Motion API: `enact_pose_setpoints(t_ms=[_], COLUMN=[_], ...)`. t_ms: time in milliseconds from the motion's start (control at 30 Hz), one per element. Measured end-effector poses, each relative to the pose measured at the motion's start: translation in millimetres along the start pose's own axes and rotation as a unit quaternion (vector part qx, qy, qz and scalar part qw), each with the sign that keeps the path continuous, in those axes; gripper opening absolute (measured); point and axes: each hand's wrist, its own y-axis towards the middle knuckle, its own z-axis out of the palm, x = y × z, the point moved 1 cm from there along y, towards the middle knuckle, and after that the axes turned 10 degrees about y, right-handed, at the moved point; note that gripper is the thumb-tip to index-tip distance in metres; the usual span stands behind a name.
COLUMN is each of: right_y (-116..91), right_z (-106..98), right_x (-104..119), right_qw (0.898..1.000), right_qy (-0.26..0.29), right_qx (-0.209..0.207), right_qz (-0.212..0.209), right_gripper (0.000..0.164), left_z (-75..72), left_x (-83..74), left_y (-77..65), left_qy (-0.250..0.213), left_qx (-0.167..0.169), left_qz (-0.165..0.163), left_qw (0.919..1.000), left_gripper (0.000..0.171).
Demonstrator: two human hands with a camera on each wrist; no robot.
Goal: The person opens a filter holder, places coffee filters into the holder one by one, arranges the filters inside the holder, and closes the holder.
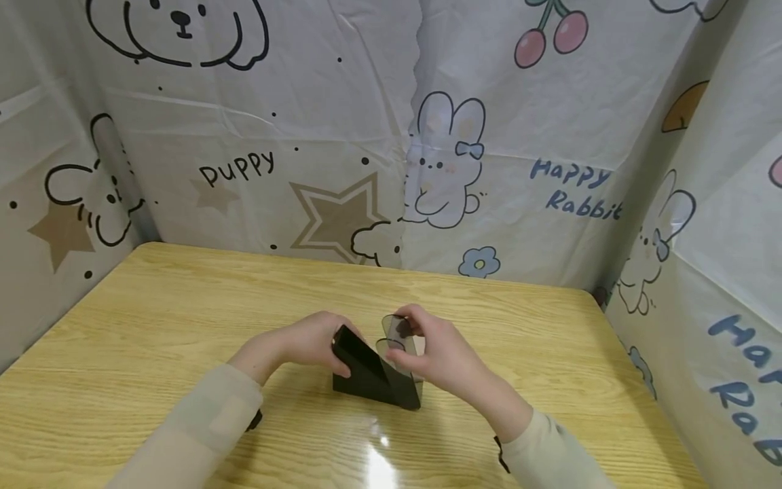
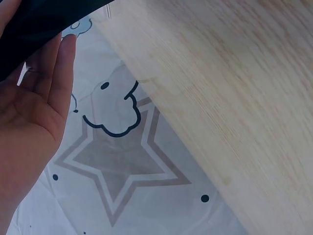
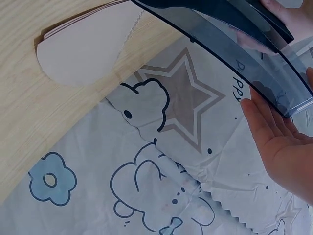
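My left hand (image 1: 308, 337) grips the raised end of a black holder (image 1: 366, 373), thumb on the near side, fingers behind. The holder stands tilted above the wooden table. My right hand (image 1: 442, 350) pinches a smoky see-through cover (image 1: 392, 329) at the holder's right side, thumb in front. In the right wrist view the clear cover (image 3: 230, 49) with dark edges is beside the black part, and my right fingers are under its end. A stack of pale fan-shaped papers, like coffee filters (image 3: 88, 54), lies on the table beyond; the head view mostly hides it.
The wooden table (image 1: 201, 305) reaches back to a white printed cloth (image 1: 318, 122) hung along its far side and both flanks. A bright light reflection (image 1: 380, 468) shows on the tabletop near the front. Dark straps show at both sleeve cuffs.
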Motion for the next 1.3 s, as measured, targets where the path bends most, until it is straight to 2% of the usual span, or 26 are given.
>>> enact_pose_setpoints(t_ms=[133,233,367,500,1100,1300], right_y=[-1.2,-2.2,-3.1,-3.6,-7.7,-7.5], right_z=[-2.2,-4.0,-5.8,-7.1,-14.5,-15.2], right_x=[-3.0,-5.1,-6.7,-7.2,-14.1,-16.8], right_qw=[1.000,1.000,1.000,1.000,0.999,0.999], right_qy=[0.008,0.013,0.022,0.031,0.038,0.043], right_qx=[0.001,0.001,0.002,0.003,0.011,0.012], right_qz=[-0.011,-0.014,-0.005,0.001,0.023,0.024], right_gripper=[0.041,0.041,0.041,0.040,0.041,0.041], left_z=[-0.3,-1.2,-2.5,-3.5,-10.2,-13.0], left_x=[1.8,3.2,6.9,11.0,25.0,30.1], left_y=[-2.7,-5.5,-10.1,-14.1,-25.9,-30.3], left_qy=[-0.007,-0.010,-0.021,-0.031,-0.037,-0.037], left_qx=[-0.004,-0.008,-0.007,-0.007,-0.009,-0.016], left_qz=[-0.011,-0.001,0.002,-0.009,-0.015,-0.027], left_qw=[0.9999,0.9999,0.9997,0.9995,0.9992,0.9988], left_gripper=[0.037,0.035,0.033,0.033,0.032,0.033])
